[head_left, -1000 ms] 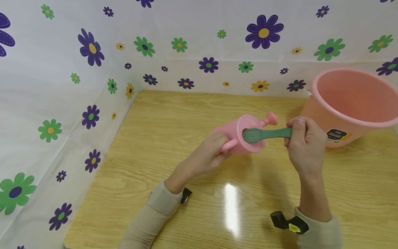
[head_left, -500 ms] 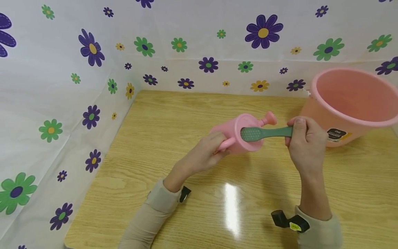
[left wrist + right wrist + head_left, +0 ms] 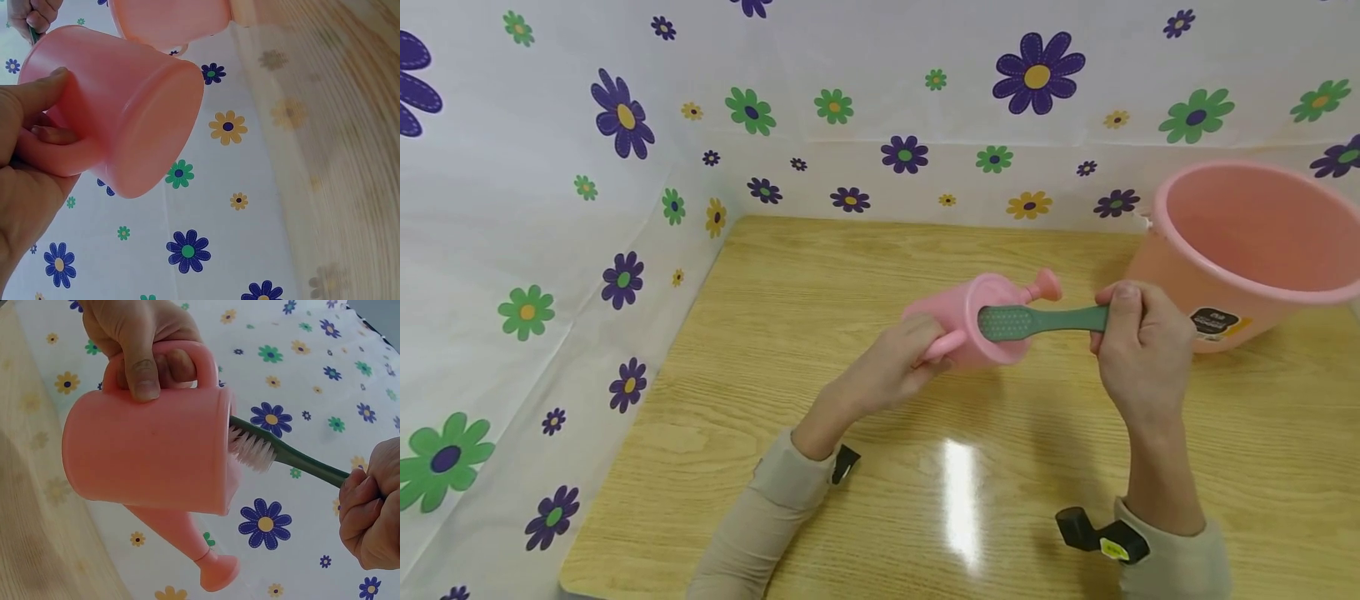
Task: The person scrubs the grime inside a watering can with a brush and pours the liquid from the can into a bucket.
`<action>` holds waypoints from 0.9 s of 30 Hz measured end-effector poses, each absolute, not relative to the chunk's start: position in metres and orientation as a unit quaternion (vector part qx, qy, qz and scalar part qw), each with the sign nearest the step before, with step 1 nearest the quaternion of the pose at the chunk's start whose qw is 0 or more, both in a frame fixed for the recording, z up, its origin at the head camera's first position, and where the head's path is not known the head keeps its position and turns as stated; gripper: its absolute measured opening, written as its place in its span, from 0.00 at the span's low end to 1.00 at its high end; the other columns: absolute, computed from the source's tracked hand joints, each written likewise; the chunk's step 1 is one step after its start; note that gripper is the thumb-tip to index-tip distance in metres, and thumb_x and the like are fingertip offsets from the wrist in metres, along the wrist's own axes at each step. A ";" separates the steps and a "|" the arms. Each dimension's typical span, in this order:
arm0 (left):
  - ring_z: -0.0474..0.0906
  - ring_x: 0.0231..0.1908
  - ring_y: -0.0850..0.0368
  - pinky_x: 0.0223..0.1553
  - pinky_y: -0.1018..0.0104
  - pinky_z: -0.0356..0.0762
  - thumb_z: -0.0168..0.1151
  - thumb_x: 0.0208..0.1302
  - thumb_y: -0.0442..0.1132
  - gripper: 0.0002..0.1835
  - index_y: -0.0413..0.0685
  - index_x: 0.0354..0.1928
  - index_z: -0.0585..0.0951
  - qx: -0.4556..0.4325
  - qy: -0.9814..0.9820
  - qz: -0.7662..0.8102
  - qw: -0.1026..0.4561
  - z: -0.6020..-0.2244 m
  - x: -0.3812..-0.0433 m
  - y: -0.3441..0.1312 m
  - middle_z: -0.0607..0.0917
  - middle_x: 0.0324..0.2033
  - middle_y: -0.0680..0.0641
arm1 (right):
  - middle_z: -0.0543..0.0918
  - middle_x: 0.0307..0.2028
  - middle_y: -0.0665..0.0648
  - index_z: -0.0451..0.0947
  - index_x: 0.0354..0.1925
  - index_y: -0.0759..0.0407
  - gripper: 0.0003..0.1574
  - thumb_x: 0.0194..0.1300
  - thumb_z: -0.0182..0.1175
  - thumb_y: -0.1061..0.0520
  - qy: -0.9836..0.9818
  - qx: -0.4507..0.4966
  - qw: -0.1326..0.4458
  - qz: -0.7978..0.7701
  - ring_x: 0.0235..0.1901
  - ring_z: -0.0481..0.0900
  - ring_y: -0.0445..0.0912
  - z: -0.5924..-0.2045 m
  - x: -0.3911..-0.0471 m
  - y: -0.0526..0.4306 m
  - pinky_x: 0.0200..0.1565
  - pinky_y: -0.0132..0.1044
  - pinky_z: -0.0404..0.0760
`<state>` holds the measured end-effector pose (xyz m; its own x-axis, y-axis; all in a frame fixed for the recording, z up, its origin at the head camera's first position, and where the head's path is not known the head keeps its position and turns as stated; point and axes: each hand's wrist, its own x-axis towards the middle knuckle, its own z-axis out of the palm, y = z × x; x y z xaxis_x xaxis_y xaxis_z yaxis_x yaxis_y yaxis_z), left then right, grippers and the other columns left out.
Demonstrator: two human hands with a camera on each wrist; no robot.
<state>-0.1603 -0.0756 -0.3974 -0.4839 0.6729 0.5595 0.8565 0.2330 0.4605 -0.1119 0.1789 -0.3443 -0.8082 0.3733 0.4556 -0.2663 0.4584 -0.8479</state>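
My left hand (image 3: 898,358) grips the handle of a pink watering can (image 3: 150,450), its thumb lying along the can's side in the right wrist view. The can is tipped on its side above the table, its open top facing right and its spout pointing away from me. In my right hand (image 3: 1146,354) is the handle of a green scrub brush (image 3: 1060,320) with white bristles (image 3: 253,450). The brush head reaches into the can's mouth, and its far end is hidden inside. In the left wrist view the can's flat base (image 3: 159,134) shows.
A large pink bucket (image 3: 1202,250) with a dark label stands at the back right, just beyond my right hand. The wood-grain table (image 3: 737,333) lies beneath. A white cloth (image 3: 850,67) printed with flowers rises behind it and along the left side.
The watering can and my left hand have shifted slightly left. My right hand keeps its grip on the brush, whose head sits at the can's mouth throughout.
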 end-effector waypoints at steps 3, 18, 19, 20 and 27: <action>0.67 0.30 0.59 0.33 0.70 0.67 0.68 0.58 0.26 0.12 0.42 0.30 0.72 -0.489 -0.775 -0.381 0.123 -0.398 -0.161 -0.078 0.73 0.26 0.49 | 0.71 0.12 0.41 0.79 0.34 0.71 0.22 0.77 0.46 0.57 -0.792 -0.028 0.307 0.528 0.10 0.67 0.35 -0.344 -0.113 0.180 0.14 0.25 0.64; 0.67 0.32 0.58 0.36 0.68 0.68 0.68 0.59 0.27 0.10 0.43 0.32 0.74 -0.488 -0.780 -0.378 0.106 -0.393 -0.162 -0.081 0.72 0.27 0.49 | 0.71 0.11 0.43 0.78 0.32 0.65 0.19 0.77 0.47 0.58 -0.783 -0.035 0.306 0.540 0.09 0.67 0.35 -0.345 -0.112 0.183 0.14 0.25 0.64; 0.67 0.32 0.58 0.36 0.68 0.68 0.68 0.59 0.27 0.10 0.43 0.32 0.74 -0.488 -0.780 -0.377 0.107 -0.393 -0.162 -0.080 0.72 0.28 0.49 | 0.71 0.11 0.43 0.78 0.32 0.65 0.18 0.77 0.47 0.59 -0.782 -0.035 0.307 0.541 0.09 0.66 0.35 -0.345 -0.111 0.184 0.14 0.25 0.64; 0.67 0.32 0.58 0.36 0.68 0.68 0.68 0.59 0.27 0.10 0.43 0.32 0.74 -0.489 -0.779 -0.376 0.108 -0.392 -0.162 -0.080 0.73 0.28 0.49 | 0.71 0.11 0.43 0.77 0.31 0.64 0.18 0.77 0.47 0.59 -0.782 -0.035 0.307 0.542 0.09 0.66 0.35 -0.345 -0.111 0.185 0.14 0.25 0.64; 0.67 0.31 0.57 0.36 0.68 0.67 0.66 0.59 0.24 0.10 0.42 0.30 0.73 -0.488 -0.774 -0.391 0.102 -0.389 -0.163 -0.079 0.72 0.26 0.49 | 0.71 0.11 0.43 0.78 0.30 0.58 0.17 0.76 0.48 0.59 -0.779 -0.046 0.314 0.541 0.09 0.66 0.35 -0.345 -0.108 0.188 0.15 0.24 0.65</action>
<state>-0.1633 -0.0791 -0.3893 -0.5035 0.6756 0.5386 0.8344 0.2186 0.5059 -0.1082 0.1875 -0.3445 -0.7981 0.4125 0.4391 -0.2677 0.4101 -0.8719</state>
